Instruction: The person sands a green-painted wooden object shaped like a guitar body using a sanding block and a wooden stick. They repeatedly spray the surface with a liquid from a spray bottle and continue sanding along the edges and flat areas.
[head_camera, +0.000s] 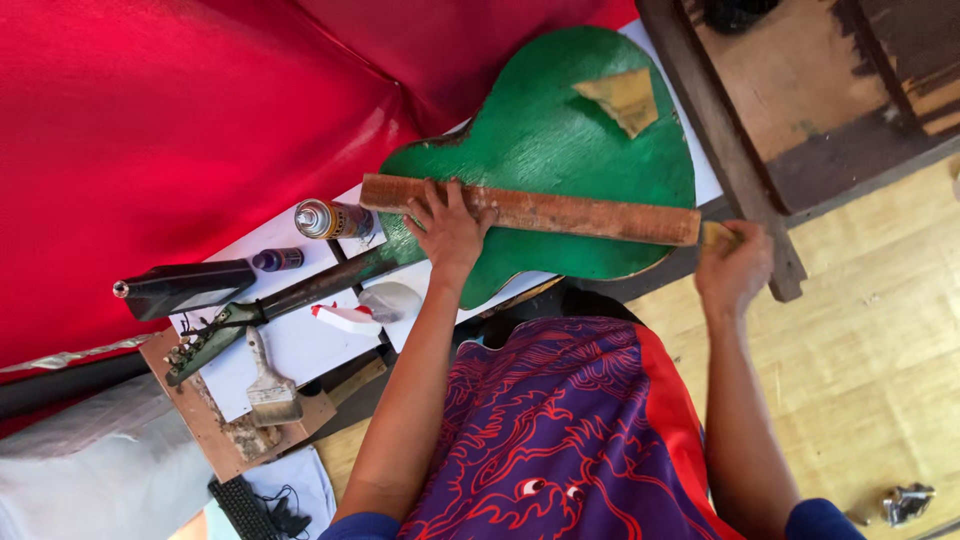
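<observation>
Green-painted wooden guitar body (560, 150), centre frame, with long brown wooden straightedge (530, 211) laid across it. Left hand (448, 225): fingers spread flat, pressing the straightedge. Right hand (733, 265): fingers clenched at its right end.

The green guitar body (560, 150) is barred across its middle by a long wooden strip (540, 212); above it, bare green surface lies open except for 1 tan patch (622, 98). Left of the body, 2 spray cans (330, 220), a brush (270, 385) and the guitar neck (290, 300) crowd the counter (300, 350).
</observation>
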